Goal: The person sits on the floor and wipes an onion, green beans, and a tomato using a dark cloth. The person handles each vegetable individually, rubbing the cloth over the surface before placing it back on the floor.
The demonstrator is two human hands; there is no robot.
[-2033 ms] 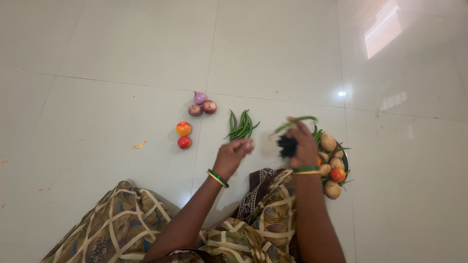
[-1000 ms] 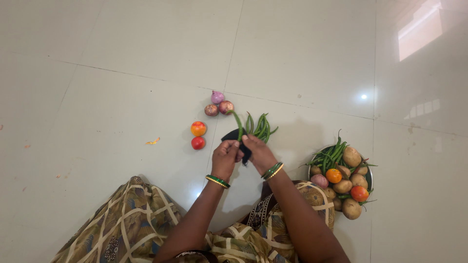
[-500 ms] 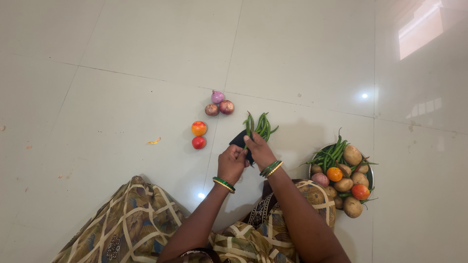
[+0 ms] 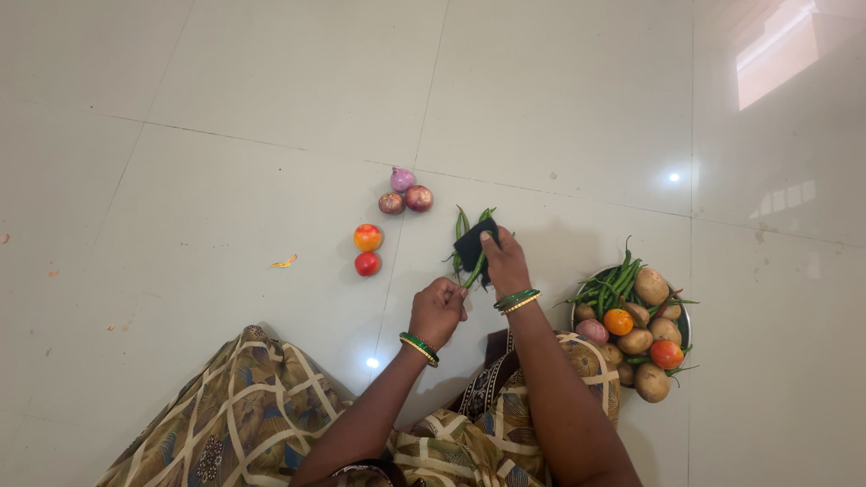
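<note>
1. Head view, looking straight down: the person sits on a pale tiled floor point(image 4: 225, 162), patterned cloth over the legs, both arms reaching forward.
2. Right hand point(image 4: 505, 261) is pressed down on a dark cloth point(image 4: 471, 242), fingers curled over it, and that cloth covers a small bunch of green beans point(image 4: 462, 223) lying on the floor.
3. Left hand point(image 4: 437, 311) is closed in a loose fist, pinching one green bean point(image 4: 474, 269) by its end, just beside the right wrist.
4. Green and gold bangles sit on both wrists.
5. Off to the left of the beans, two tomatoes point(image 4: 367, 250) lie touching, one orange-red, one red.
6. Above those, three onions point(image 4: 404, 192) are huddled together.
7. On the right, a round metal bowl point(image 4: 577, 311) is piled with potatoes point(image 4: 651, 287), tomatoes, an onion and more green beans point(image 4: 612, 281).
8. A scrap of orange peel point(image 4: 284, 262) lies on the floor, well apart on the left.
</note>
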